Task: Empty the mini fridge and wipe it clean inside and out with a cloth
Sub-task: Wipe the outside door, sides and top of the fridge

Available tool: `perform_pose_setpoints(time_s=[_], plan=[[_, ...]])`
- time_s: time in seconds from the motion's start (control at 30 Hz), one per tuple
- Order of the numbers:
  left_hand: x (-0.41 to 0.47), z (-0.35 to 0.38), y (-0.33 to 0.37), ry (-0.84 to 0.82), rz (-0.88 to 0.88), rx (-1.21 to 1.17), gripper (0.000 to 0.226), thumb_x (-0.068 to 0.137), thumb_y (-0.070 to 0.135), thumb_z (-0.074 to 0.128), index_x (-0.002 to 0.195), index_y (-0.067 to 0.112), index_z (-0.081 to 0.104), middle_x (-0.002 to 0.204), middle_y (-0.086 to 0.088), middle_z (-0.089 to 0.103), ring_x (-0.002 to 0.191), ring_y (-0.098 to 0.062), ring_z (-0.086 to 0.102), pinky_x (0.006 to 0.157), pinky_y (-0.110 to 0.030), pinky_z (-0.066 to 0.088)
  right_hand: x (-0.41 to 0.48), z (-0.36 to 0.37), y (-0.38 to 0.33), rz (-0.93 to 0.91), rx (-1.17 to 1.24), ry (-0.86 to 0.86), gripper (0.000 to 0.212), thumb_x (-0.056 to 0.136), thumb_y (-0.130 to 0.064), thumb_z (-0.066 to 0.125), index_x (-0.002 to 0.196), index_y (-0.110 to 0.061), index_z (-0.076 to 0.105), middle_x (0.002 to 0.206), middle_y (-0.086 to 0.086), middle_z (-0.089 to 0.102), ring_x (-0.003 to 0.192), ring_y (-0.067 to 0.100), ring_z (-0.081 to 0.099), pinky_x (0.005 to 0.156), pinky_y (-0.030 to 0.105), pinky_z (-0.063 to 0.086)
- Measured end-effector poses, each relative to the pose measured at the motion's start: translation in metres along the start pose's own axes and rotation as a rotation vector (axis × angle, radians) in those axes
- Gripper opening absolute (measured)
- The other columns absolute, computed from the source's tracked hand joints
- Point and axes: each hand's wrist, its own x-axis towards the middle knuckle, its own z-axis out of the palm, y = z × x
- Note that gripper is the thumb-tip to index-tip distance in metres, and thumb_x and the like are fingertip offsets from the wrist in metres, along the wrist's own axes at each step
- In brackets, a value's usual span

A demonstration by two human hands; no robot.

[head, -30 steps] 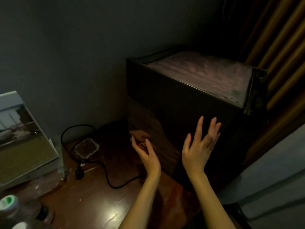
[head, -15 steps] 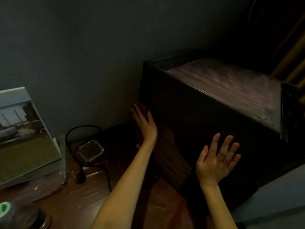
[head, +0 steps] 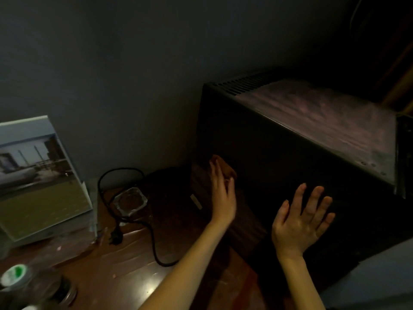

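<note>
Dark mini fridge (head: pixel 290 153) at right, standing on a glossy wooden tabletop (head: pixel 134 276) close to a grey wall (head: pixel 111 63), with a row of vent slots (head: pixel 241 85) along the back edge of its dusty top. Left hand (head: pixel 222 195) flat against the fridge's near side panel, low and toward the back corner, fingers straight and together, pressing a brownish cloth (head: pixel 225 167) onto the panel; cloth showing past the fingertips. Right hand (head: pixel 301 222) further forward on the same panel, empty, palm toward the fridge, fingers spread wide and relaxed; contact with the panel not clear in the dim light. Small pale label (head: pixel 196 201) on the panel just left of the left wrist. Black power cord (head: pixel 154 242) looping across the tabletop left of the fridge, its plug (head: pixel 115 237) lying loose on the wood. Square glass ashtray (head: pixel 129 201) inside the cord's loop. Leaning photo print (head: pixel 33 175) at far left. Green-and-white bottle cap (head: pixel 14 274) blurred in the lower left corner.
</note>
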Motion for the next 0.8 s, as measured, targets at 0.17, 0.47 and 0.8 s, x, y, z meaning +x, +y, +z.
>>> perform_pose_setpoints(time_s=[0.17, 0.47, 0.8], plan=[[0.094, -0.036, -0.004, 0.161, -0.285, -0.027, 0.054, 0.105, 0.017, 0.033, 0.153, 0.006, 0.012, 0.16, -0.014, 0.01, 0.148, -0.026, 0.012, 0.12, -0.033, 0.009, 0.002, -0.003, 0.0, -0.017, 0.009, -0.024, 0.058, 0.103, -0.027, 0.033, 0.155, -0.018, 0.009, 0.162, 0.002, -0.009, 0.149, 0.02, -0.009, 0.12, 0.036, -0.009], [0.049, -0.019, -0.067, 0.118, -0.746, -0.149, 0.057, 0.103, 0.042, 0.031, 0.154, 0.027, 0.01, 0.158, -0.007, 0.023, 0.143, -0.028, 0.027, 0.118, -0.045, 0.02, 0.001, -0.008, 0.003, -0.018, 0.073, -0.05, 0.064, 0.099, -0.023, 0.04, 0.155, -0.02, 0.01, 0.162, 0.001, -0.009, 0.149, 0.018, -0.009, 0.12, 0.036, -0.007], [0.11, -0.034, 0.041, 0.241, -0.057, -0.004, 0.054, 0.104, 0.014, 0.037, 0.153, 0.011, 0.014, 0.16, -0.013, 0.008, 0.147, -0.022, 0.01, 0.107, -0.012, 0.003, 0.002, -0.009, 0.002, -0.043, 0.076, -0.044, 0.062, 0.1, -0.023, 0.038, 0.155, -0.02, 0.009, 0.162, 0.002, -0.007, 0.149, 0.019, -0.008, 0.12, 0.035, -0.007]])
